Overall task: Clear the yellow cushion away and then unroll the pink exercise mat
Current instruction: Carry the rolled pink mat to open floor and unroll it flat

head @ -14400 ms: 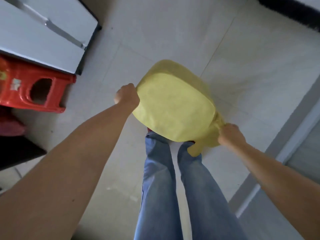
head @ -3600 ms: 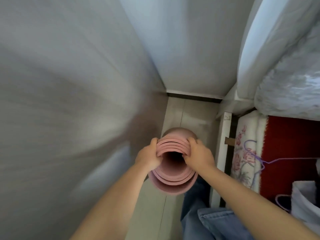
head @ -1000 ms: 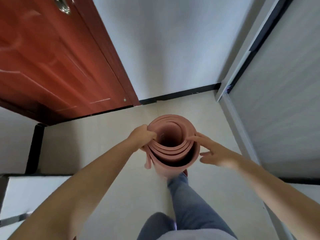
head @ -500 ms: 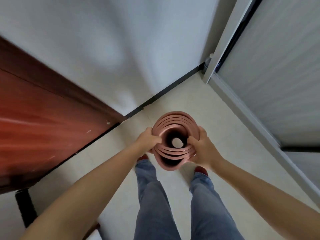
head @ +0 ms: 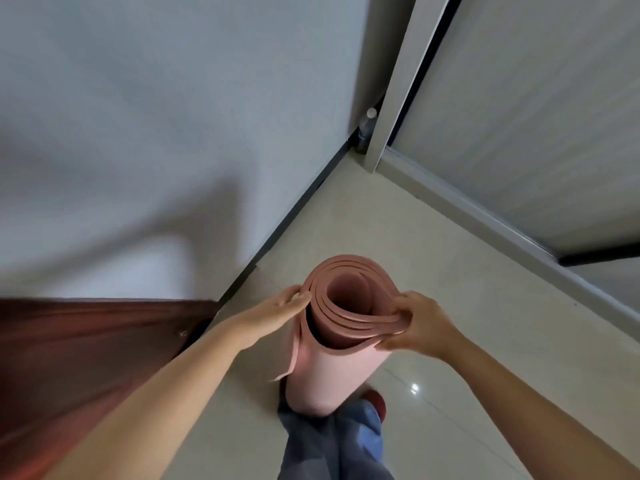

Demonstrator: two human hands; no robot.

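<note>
The pink exercise mat (head: 332, 372) is still rolled and stands upright in front of my legs, its open end facing up at me. My right hand (head: 420, 325) pinches the layered top rim on the right side. My left hand (head: 277, 311) lies flat against the left side of the roll, fingers stretched out along the rim. A loose outer flap of the mat hangs off on the lower left. The yellow cushion is not in view.
A white wall (head: 173, 133) with a dark baseboard runs along the left. A red-brown door (head: 86, 368) stands at the lower left. A sliding door with a pale frame (head: 485, 216) lines the right side. A small bottle (head: 367, 128) sits in the far corner. Pale tiled floor (head: 450, 306) lies ahead.
I have turned to the right, so the door has slid to the lower left. The roll now tilts away from me, and my left hand has flattened against its side.
</note>
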